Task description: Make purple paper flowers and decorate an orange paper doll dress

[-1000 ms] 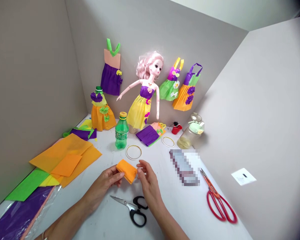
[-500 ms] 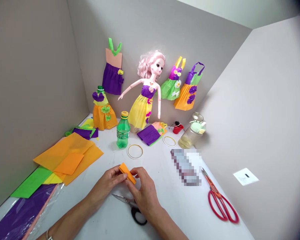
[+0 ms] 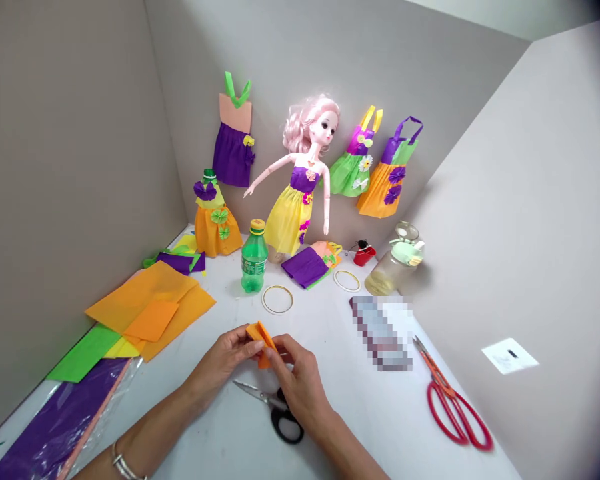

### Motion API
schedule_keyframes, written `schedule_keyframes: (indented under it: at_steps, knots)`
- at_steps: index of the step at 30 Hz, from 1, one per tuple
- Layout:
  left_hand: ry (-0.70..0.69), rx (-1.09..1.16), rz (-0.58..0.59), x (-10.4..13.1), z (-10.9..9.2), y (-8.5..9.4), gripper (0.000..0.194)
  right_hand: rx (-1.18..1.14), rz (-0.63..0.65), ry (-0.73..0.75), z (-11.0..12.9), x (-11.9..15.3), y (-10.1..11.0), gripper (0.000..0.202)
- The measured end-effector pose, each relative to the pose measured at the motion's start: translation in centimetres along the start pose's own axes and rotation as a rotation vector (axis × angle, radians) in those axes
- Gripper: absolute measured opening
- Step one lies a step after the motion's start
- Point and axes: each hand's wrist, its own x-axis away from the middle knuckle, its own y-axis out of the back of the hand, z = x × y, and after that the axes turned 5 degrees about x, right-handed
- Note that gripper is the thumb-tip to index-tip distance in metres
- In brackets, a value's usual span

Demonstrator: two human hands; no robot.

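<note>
A small folded strip of orange fabric (image 3: pixel 263 339) is held between both hands above the middle of the table. My left hand (image 3: pixel 234 349) pinches its left side with thumb and fingers. On the right side, my right hand (image 3: pixel 296 367) grips it, thumb in front. The strip's folds stand slightly apart at the top. Black-handled scissors (image 3: pixel 286 427) lie on the table below the strip, partly hidden by my right hand and wrist.
Orange sheets (image 3: pixel 145 293) and a bagged purple sheet (image 3: pixel 65 420) lie left. Behind stand a green bottle (image 3: pixel 254 263), a doll (image 3: pixel 295 200) and a jar (image 3: pixel 387 270). Two rings (image 3: pixel 278 313) lie nearer. Red scissors (image 3: pixel 447 400) and a blurred object (image 3: pixel 380 333) lie right.
The orange strip's folds have parted at the top, where it was a flat, narrow piece. Both hands still hold it. The whole view has shifted slightly, with things appearing further right.
</note>
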Motion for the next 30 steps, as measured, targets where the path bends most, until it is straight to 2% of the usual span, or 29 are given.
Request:
schedule_keyframes:
  at_steps: [5,11,16,21,23,25,27,30]
  knots:
    - [0.05,0.083,0.005,0.1,-0.5,0.1,0.034,-0.23,-0.019,-0.089,-0.3,-0.9,0.9,0.03]
    - [0.036,0.156,-0.064,-0.2,-1.1,0.7,0.033,-0.49,-0.098,-0.257,-1.4,-1.9,2.5,0.033]
    - [0.053,0.302,-0.066,-0.2,-1.3,1.1,0.028,-0.469,-0.117,-0.285,-2.0,-2.1,3.0,0.036]
    - [0.06,0.417,-0.03,0.3,-1.4,0.9,0.022,-0.313,-0.299,-0.189,-1.4,-1.9,2.9,0.029]
    - [0.067,0.397,-0.004,0.5,-1.5,0.8,0.024,-0.257,-0.264,-0.109,-0.9,-1.7,2.5,0.025]
    - [0.079,0.368,0.016,0.5,-1.5,0.7,0.028,-0.257,-0.174,-0.071,-0.6,-1.6,2.1,0.027]
    - [0.088,0.355,0.027,0.5,-1.5,0.8,0.03,-0.319,-0.115,-0.1,-0.7,-1.7,1.8,0.033]
    - [0.078,0.336,0.023,0.4,-1.8,1.5,0.032,-0.389,-0.127,-0.168,-1.5,-2.1,2.0,0.035]
